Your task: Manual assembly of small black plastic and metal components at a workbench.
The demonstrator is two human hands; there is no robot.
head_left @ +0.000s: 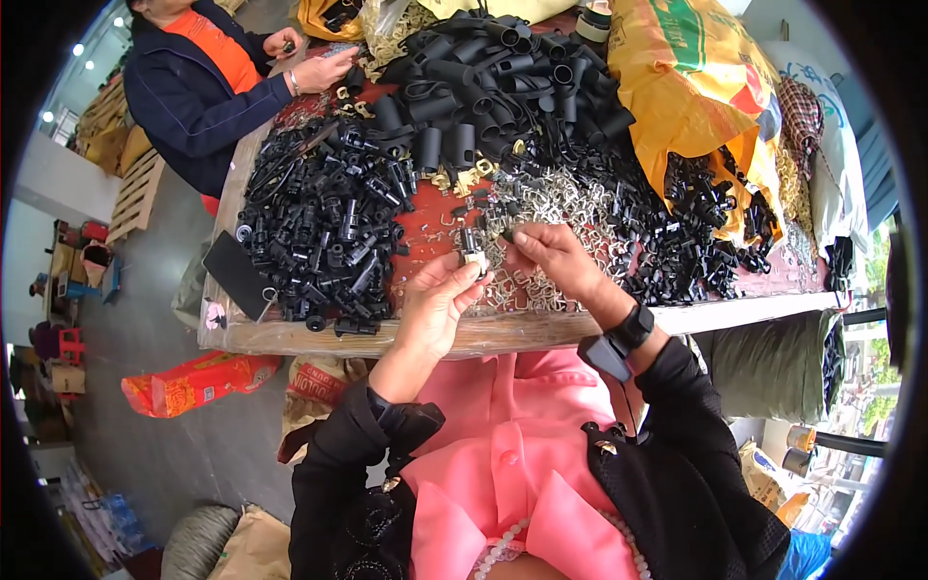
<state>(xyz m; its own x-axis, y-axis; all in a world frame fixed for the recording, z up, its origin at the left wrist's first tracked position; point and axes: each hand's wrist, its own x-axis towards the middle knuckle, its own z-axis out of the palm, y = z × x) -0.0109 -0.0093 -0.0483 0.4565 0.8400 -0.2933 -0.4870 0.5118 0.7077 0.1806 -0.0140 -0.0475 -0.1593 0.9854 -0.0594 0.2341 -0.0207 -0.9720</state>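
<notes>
My left hand [437, 298] pinches a small cylindrical fitting [473, 253], dark at its top and pale cream lower down, upright above the near part of the table. Just to its right, my right hand [563, 255] is closed, thumb against fingers, on a small dark piece [507, 235], apart from the fitting. Beneath and beyond the right hand spreads a heap of small silvery bent metal clips [570, 208]. Left of my left hand lies a pile of black plastic fittings [333, 217]. Several brass-coloured pieces [468, 180] lie farther back.
Large black tubes [474, 82] are heaped at the back. A yellow sack [691, 82] at the right spills black parts [701, 222]. A dark phone-like slab [238, 275] rests at the table's left corner. Another person [198, 92] works at the far left. The wooden table edge [532, 331] runs before me.
</notes>
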